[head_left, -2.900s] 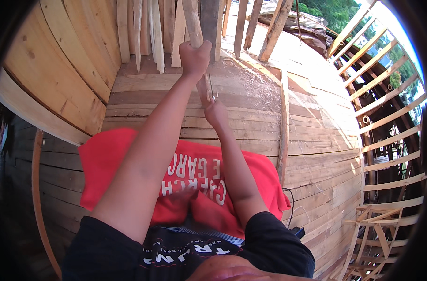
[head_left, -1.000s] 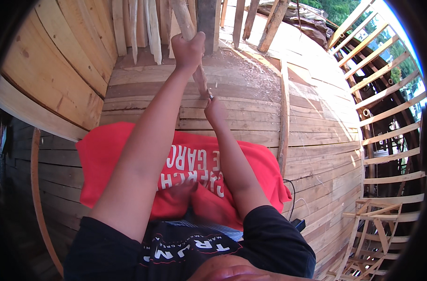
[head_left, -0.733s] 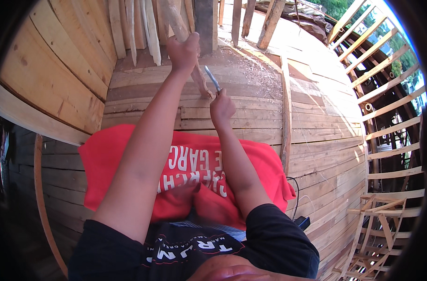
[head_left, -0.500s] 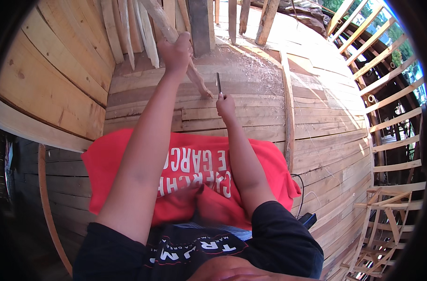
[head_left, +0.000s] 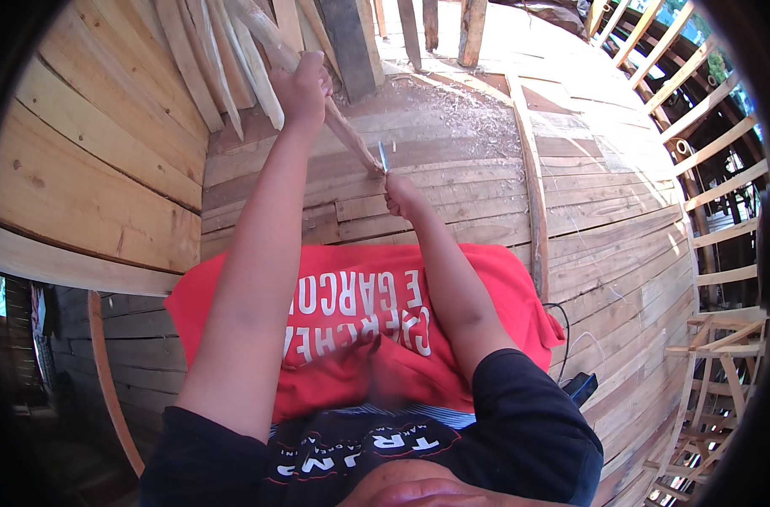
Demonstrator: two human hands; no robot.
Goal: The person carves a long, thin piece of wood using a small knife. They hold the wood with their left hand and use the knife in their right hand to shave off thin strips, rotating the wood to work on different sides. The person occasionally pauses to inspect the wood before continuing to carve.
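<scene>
My left hand (head_left: 302, 91) is wrapped round a long wooden stick (head_left: 349, 135), which slants from the upper left down toward the floor. In my right hand (head_left: 404, 197) is the handle of a knife (head_left: 383, 157), its narrow blade pointing up and away from me. The blade lies at the stick's lower end, close against it; whether it touches cannot be made out. My fingers hide most of the handle. A red cloth (head_left: 360, 279) with white lettering covers my lap beneath both forearms.
Pale shavings (head_left: 478, 118) litter the plank floor (head_left: 453, 186) ahead. Boards and sticks (head_left: 254, 72) lean at the far left beside a plank wall (head_left: 106, 144). A raised wooden strip (head_left: 529, 160) crosses the floor. Slatted railing (head_left: 715, 182) and a black device with a cable (head_left: 581, 389) are at right.
The knife has moved slightly left and down, from apart to beside the stick's lower end. My right wrist has turned, and the whole view has shifted a little.
</scene>
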